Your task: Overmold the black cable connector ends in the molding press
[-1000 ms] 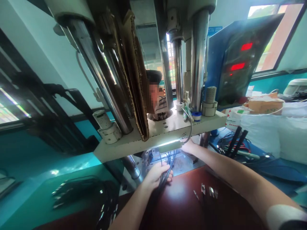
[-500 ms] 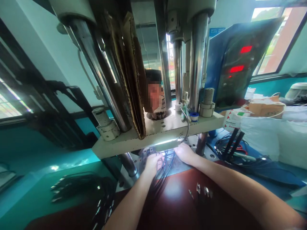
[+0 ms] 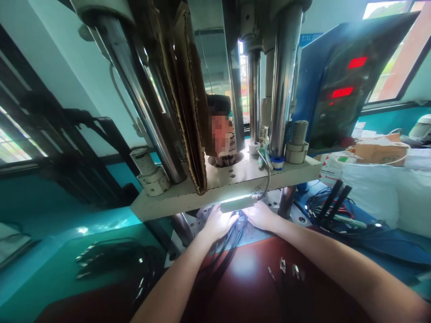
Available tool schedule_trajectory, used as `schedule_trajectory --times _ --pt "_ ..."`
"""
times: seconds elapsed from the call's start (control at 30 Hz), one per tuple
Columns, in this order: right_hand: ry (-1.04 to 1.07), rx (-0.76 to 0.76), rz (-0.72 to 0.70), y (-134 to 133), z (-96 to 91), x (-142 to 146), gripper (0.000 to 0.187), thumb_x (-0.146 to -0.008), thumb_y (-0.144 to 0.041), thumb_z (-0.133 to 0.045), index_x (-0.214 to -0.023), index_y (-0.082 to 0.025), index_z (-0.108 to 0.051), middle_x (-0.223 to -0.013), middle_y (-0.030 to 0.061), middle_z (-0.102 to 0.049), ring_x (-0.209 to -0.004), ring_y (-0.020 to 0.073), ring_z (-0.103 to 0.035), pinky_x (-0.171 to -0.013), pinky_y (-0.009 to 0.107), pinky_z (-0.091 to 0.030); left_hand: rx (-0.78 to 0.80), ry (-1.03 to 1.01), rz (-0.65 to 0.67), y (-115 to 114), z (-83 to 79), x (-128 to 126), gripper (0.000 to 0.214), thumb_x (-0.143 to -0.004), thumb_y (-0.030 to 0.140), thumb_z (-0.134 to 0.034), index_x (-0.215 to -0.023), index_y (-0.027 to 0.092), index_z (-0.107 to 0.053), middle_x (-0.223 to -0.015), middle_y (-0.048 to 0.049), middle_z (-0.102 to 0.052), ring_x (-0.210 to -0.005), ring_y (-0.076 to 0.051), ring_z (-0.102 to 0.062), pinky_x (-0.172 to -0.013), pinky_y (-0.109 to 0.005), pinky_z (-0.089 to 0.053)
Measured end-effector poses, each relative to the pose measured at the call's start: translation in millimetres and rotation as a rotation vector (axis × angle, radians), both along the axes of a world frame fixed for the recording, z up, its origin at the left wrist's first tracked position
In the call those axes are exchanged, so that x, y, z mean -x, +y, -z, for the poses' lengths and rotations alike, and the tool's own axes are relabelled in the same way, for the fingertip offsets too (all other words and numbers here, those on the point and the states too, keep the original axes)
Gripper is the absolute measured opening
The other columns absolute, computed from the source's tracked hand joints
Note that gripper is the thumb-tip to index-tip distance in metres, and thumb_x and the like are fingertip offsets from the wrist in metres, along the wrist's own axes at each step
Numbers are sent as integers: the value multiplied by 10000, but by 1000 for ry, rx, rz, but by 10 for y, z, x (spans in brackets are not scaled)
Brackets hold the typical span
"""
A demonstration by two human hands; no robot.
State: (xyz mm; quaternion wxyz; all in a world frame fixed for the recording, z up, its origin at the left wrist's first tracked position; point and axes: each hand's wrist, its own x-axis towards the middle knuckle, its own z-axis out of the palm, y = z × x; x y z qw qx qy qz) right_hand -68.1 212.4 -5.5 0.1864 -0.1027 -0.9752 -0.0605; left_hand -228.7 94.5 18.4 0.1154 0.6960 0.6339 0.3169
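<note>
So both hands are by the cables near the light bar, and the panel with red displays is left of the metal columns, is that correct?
No, in the head view the panel with red displays is right of the metal columns, not left. The left hand and right hand are by the cables near the light bar.

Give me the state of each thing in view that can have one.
Left hand: at the cables, grip unclear
Right hand: beside the cables, fingers partly hidden
Cables: bunched near both hands, trailing toward the camera
Lamp: lit
Displays: glowing red, unreadable
Cardboard: folded
</note>
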Motion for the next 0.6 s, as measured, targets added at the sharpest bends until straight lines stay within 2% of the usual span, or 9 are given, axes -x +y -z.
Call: schedule_trajectory --times 0.07,0.17,0.33,0.47,0.6 --pt "53 -27 -44 47 26 12 308 -872 -145 -377 -1063 -80 -609 -1079 167 -614 -1097 264 -496 -866 400 -418 -6 67 44 -6 -11 34 299 -815 322 -516 -1070 218 -634 -1178 -82 -598 -1146 -271 -470 -1054 -393 -250" --pt "63 -6 -51 89 47 14 316 -843 -124 -386 -1065 -76 -605 -1095 178 -605 -1149 269 -458 -869 406 -422 5 116 23 -16 7 63 322 -829 335 -495 -1094 206 -626 -1191 -98 -590 -1148 -285 -469 -1043 -411 -254" --pt "0 58 19 61 15 -9 309 -782 -90 -434 -1033 -70 -612 -1083 188 -612 -1112 276 -496 -888 418 -412 33 42 20 47 29 14 357 -821 336 -495 -1140 216 -599 -1221 -95 -571 -1174 -286 -448 -1046 -401 -250" --pt "-25 109 61 15 -18 -19 347 -740 -59 -447 -1046 -78 -610 -1093 183 -613 -1075 271 -525 -892 407 -408 59 29 38 122 35 -19 374 -816 369 -505 -1146 213 -588 -1039 -83 -651 -1040 -252 -540 -993 -372 -330" --pt "-58 185 124 70 -60 -7 425 -673 -35 -477 -1067 -118 -612 -1078 142 -631 -1051 246 -536 -888 357 -411 44 21 44 159 50 -23 339 -806 396 -515 -1071 211 -619 -940 -71 -674 -1002 -239 -560 -986 -375 -340"
